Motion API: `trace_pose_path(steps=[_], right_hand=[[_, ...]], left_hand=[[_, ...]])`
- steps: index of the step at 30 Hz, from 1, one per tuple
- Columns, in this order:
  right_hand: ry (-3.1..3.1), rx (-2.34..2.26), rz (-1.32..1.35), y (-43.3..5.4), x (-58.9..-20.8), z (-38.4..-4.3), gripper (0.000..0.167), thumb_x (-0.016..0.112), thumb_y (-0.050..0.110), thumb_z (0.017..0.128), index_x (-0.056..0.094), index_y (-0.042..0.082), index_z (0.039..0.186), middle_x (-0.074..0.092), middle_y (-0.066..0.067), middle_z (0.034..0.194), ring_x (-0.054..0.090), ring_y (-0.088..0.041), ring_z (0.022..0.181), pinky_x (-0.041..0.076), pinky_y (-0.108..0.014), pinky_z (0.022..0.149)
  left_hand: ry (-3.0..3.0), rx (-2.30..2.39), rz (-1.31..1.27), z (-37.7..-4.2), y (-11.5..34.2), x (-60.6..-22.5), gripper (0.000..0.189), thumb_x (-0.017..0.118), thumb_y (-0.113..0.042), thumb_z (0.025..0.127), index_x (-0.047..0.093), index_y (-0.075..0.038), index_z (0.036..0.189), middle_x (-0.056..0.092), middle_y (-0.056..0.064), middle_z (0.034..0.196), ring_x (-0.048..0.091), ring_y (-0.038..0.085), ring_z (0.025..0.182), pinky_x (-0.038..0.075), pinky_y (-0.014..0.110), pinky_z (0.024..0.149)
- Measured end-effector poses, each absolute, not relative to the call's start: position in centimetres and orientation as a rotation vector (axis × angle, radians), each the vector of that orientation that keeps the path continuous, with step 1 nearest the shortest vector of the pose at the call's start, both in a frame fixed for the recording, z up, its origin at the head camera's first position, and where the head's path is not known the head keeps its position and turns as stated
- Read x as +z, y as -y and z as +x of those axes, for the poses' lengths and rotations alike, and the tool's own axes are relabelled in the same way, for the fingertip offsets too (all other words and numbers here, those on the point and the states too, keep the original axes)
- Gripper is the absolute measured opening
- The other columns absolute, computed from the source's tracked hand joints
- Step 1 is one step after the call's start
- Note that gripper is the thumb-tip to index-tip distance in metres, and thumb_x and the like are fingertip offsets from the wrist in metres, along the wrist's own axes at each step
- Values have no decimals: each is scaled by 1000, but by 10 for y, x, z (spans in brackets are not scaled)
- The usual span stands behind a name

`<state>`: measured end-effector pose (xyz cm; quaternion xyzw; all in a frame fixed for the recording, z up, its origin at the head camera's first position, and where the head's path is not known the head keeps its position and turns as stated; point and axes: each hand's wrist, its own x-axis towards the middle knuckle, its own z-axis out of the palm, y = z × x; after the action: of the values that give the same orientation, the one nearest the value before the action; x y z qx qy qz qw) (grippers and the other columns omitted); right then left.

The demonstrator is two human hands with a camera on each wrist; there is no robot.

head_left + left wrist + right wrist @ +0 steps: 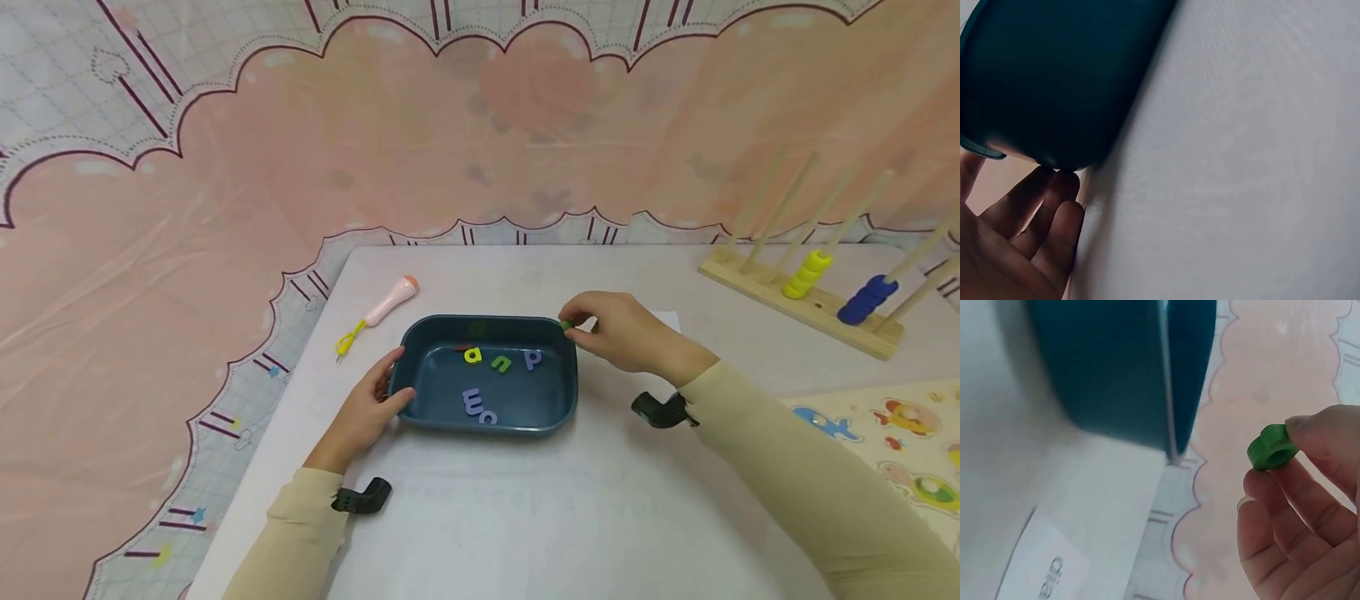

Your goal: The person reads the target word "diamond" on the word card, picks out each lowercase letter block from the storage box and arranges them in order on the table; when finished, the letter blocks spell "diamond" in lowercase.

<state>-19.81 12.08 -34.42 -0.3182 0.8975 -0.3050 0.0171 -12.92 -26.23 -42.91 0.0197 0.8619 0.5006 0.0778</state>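
A dark blue-green rectangular tub point(483, 423) stands on the white table. At its left end my left hand point(367, 410) holds it, thumb over the rim and the other fingers against the outer wall point(1054, 94). Over the tub's far right corner, my right hand point(626, 333) pinches a small green foam-like letter point(1270, 448) between thumb and fingers. Inside the tub lie a yellow letter point(472, 356), a green n point(501, 364), a purple p point(532, 359), a purple m point(472, 402) and a purple rounded letter point(487, 417). A red piece point(462, 347) shows beside the yellow one.
A pink-handled tool with a yellow tip point(390, 302) lies left of the tub. A printed white card point(1047, 562) is beneath my right hand. A wooden peg rack point(817, 308) with yellow and blue beads stands back right, near an animal picture board point(892, 442).
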Motion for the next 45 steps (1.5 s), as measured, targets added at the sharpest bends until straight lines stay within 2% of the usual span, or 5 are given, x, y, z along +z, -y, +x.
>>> trace_pose_path(steps=[14, 18, 26, 37, 45], right_hand=[[-2772, -944, -772, -167, -374, -194, 16, 71, 8, 92, 68, 1, 106, 70, -7, 100, 67, -24, 94, 54, -44, 83], [-2764, -939, -740, -174, -382, -192, 15, 72, 9, 92, 67, 2, 104, 70, -6, 98, 66, -22, 91, 53, -42, 80], [-2729, -948, -735, -174, -399, -195, 9, 72, 8, 91, 67, 5, 99, 69, -2, 92, 65, -19, 88, 53, -43, 82], [-2734, -916, -770, -173, -409, -194, 18, 69, 8, 92, 70, 1, 109, 70, -4, 98, 63, -19, 88, 53, -43, 83], [-2758, -907, -702, -178, -416, -187, 22, 68, 8, 93, 69, -2, 112, 70, -10, 104, 65, -28, 98, 50, -50, 89]], left_hand=[[-2591, 1510, 89, -130, 264, -429, 69, 64, -20, 99, 28, -15, 159, 40, 24, 152, 45, 39, 134, 36, 55, 108], [-2582, 1522, 79, -130, 265, -429, 69, 63, -21, 99, 28, -16, 159, 41, 24, 152, 46, 39, 134, 36, 55, 108], [-2570, 1540, 61, -131, 266, -426, 69, 62, -20, 100, 27, -17, 159, 39, 24, 153, 43, 39, 136, 34, 55, 109], [-2593, 1533, 72, -133, 265, -425, 69, 61, -18, 100, 27, -15, 159, 38, 24, 153, 43, 40, 136, 34, 55, 109], [-2569, 1533, 73, -130, 263, -431, 69, 63, -19, 100, 27, -14, 159, 38, 24, 153, 43, 40, 137, 34, 54, 110]])
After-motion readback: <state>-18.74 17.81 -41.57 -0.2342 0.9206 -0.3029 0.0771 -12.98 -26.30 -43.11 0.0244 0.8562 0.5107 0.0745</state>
